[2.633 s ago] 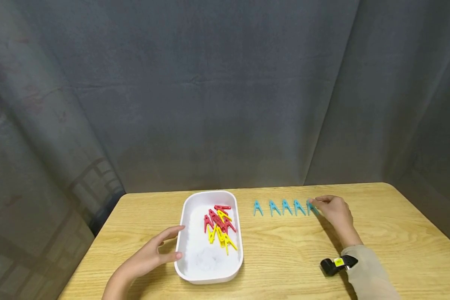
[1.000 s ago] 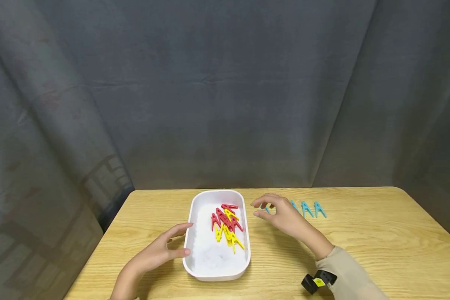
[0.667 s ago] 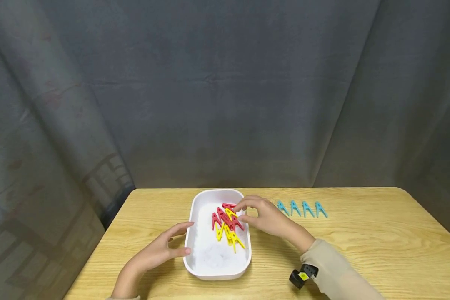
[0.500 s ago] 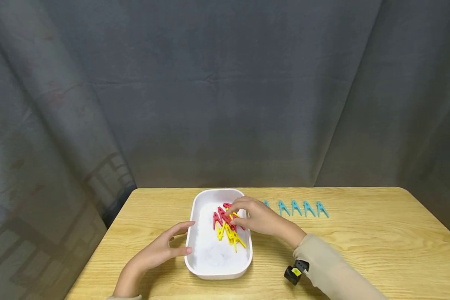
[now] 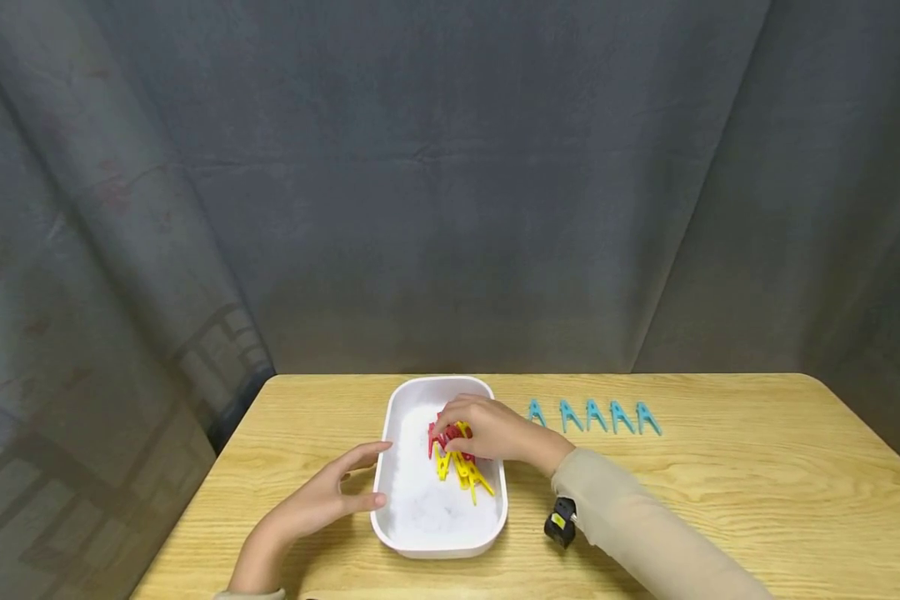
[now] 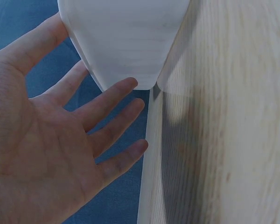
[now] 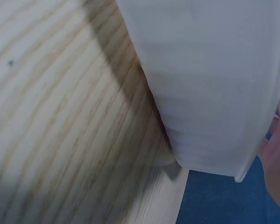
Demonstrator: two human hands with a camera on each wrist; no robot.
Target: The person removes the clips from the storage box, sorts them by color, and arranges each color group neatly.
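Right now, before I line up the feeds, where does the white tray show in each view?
Head: the white tray is low in the middle, with the right hand reaching into it.
Left wrist: its outer wall is at the top, left of centre.
Right wrist: its outer wall fills the upper right.
Shared landmark: the wooden tabletop.

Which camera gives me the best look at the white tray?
The head view: the white tray shows nearly whole, with red clips and yellow clips inside, though the right hand covers part of it. Both wrist views show only an outer wall and some rim, not the inside.
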